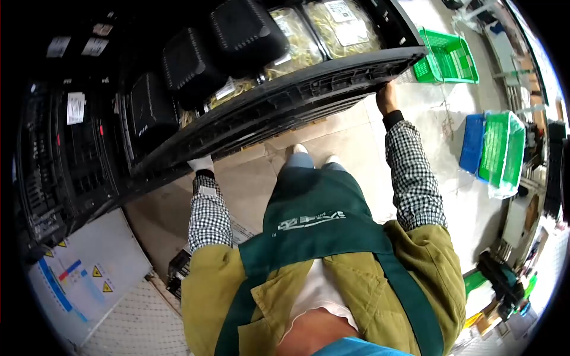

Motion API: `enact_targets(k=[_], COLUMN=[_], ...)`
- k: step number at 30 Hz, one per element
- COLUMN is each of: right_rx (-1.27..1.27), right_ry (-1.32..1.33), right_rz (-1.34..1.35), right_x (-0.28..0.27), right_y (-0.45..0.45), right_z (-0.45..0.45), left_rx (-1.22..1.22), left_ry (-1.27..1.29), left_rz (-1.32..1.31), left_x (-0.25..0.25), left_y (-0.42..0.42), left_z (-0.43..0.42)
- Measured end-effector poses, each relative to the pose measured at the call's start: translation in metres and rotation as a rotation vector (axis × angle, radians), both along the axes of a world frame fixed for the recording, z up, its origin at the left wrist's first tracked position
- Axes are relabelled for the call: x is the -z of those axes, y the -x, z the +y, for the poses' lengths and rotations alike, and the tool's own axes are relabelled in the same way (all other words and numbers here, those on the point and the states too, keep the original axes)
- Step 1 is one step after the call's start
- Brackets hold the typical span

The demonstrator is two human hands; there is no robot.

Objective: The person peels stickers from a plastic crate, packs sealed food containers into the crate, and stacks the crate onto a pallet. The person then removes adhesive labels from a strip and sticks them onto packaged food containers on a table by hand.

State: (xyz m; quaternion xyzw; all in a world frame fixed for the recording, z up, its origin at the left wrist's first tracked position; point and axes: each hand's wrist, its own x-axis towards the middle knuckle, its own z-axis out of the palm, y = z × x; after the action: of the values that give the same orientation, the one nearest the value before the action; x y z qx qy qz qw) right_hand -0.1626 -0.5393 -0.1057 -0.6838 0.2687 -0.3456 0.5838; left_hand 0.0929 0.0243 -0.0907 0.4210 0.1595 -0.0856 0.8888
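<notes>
Both of my hands are at the near side of a large black crate [279, 83]. My left hand [202, 164], pale or gloved, is at its lower left edge, fingers hidden beneath the rim. At the right end my right hand [387, 99] grips the crate's underside, its fingers partly hidden. Inside the crate lie clear packs of yellowish sprouts [344, 29] with white labels, and several black trays [246, 32] rest on or beside them. Checked sleeves cover both forearms.
Stacked black crates [77, 148] stand at the left. A white panel [89, 273] with warning stickers is below them. On the right are a green basket [445, 56], a blue crate [472, 144] and a plastic-lined green crate [502, 151] on the floor.
</notes>
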Motion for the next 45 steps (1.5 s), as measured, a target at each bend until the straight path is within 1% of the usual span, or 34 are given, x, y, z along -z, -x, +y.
enact_targets(k=[2,3,5,7,8,9,11,13,14,15,17,18,19,20,21,23,25,26,27,29,30,31,32,33,34,35,36,37,38,39,40,41,42,45], right_rx=[-0.096,-0.081,-0.007,0.065,0.053,0.081,0.217,0.297,0.312,0.44,0.528,0.602,0.624,0.646,0.658,0.468,0.584,0.732,0.793,0.799,0.668,0.658,0.775,0.885,0.777,0.633,0.513,0.523,0.403,0.387,0.433,0.311,0.319,0.322], right_ry=[-0.297,-0.618,-0.671,-0.694,-0.503,-0.491,-0.689,-0.708,-0.724,-0.738,-0.617,-0.466,-0.419,-0.372,-0.49,-0.596,-0.469,-0.422,-0.355,0.005,-0.159,-0.146,0.094,0.329,-0.192,-0.685,-0.878,-1.057,-1.226,-1.439,-1.482,-1.485,-1.516,-1.56], right_rz=[-0.135,-0.259,-0.266,-0.268,-0.234,-0.233,-0.274,-0.363,-0.283,-0.301,-0.329,-0.287,-0.264,-0.241,-0.226,-0.239,-0.26,-0.277,-0.187,-0.027,-0.072,-0.14,-0.105,-0.055,-0.121,-0.202,-0.116,-0.129,-0.045,0.099,0.122,0.214,0.201,0.162], right_x=[0.003,0.009,0.001,0.002,0.001,0.0,-0.008,0.0,-0.006,-0.014,-0.018,-0.016,-0.01,-0.005,-0.006,-0.014,-0.017,0.004,-0.005,0.001,-0.017,-0.004,0.012,0.036,0.068,0.106,0.152,0.165,0.187,0.213,0.229,0.26,0.274,0.313], right_y=[-0.007,-0.014,-0.017,-0.018,-0.016,-0.016,-0.014,-0.014,-0.013,-0.019,-0.015,-0.017,-0.016,-0.014,-0.016,-0.014,-0.022,-0.035,-0.034,-0.031,-0.02,-0.019,-0.018,-0.012,0.011,0.032,0.048,0.053,0.061,0.06,0.054,0.051,0.043,0.004], right_z=[-0.001,-0.001,0.004,0.004,0.001,0.001,0.007,0.002,0.003,0.004,0.001,-0.002,0.0,0.002,-0.004,0.01,0.02,0.012,0.016,0.018,0.024,0.023,0.018,0.026,0.066,0.101,0.125,0.155,0.177,0.195,0.216,0.229,0.237,0.248], left_rx=[0.046,0.129,0.0,-0.035,-0.022,0.103,-0.137,0.032,-0.02,0.069,-0.097,-0.097,-0.093,-0.091,-0.121,-0.171,-0.055,-0.022,0.012,0.027,-0.01,-0.038,-0.059,0.213,0.287,0.21,0.126,0.253,0.375,0.496,0.642,0.791,0.778,0.76], left_ry=[-0.037,-0.142,-0.031,-0.069,-0.07,-0.054,-0.123,-0.163,-0.155,-0.07,-0.117,-0.139,-0.165,-0.198,-0.207,-0.2,-0.208,-0.24,-0.276,-0.344,-0.304,-0.239,-0.161,-0.33,-0.361,-0.23,-0.101,-0.168,-0.239,-0.314,-0.404,-0.483,-0.358,-0.74], left_rz=[-0.018,-0.051,0.015,0.012,0.01,-0.09,0.031,-0.126,-0.107,-0.095,0.031,0.025,0.011,-0.003,0.027,0.086,0.033,0.022,0.012,0.093,0.107,0.112,0.114,-0.02,-0.047,0.01,0.062,0.007,-0.049,-0.107,-0.229,-0.357,-0.374,-0.296], left_x=[0.009,0.006,-0.005,-0.006,-0.03,-0.01,0.026,0.003,-0.021,-0.025,-0.012,0.006,0.028,0.019,0.01,-0.002,0.006,0.012,0.014,0.018,0.008,0.002,-0.001,0.019,-0.006,-0.042,-0.083,-0.072,-0.054,-0.036,-0.022,-0.006,-0.033,-0.043], left_y=[-0.004,-0.001,0.001,0.004,0.016,0.008,-0.002,0.016,0.03,0.032,0.026,0.018,0.006,0.009,0.011,0.014,0.009,0.007,0.005,0.005,0.013,0.015,0.013,-0.012,-0.005,0.019,0.048,0.04,0.022,0.003,-0.018,-0.031,0.01,0.005], left_z=[0.007,0.002,-0.009,-0.012,-0.037,-0.019,0.012,-0.015,-0.049,-0.051,-0.044,-0.032,-0.013,-0.009,-0.01,-0.027,-0.021,-0.021,-0.018,-0.012,-0.002,-0.006,-0.018,0.017,0.029,0.0,-0.035,-0.016,0.02,0.06,0.105,0.13,0.095,0.083])
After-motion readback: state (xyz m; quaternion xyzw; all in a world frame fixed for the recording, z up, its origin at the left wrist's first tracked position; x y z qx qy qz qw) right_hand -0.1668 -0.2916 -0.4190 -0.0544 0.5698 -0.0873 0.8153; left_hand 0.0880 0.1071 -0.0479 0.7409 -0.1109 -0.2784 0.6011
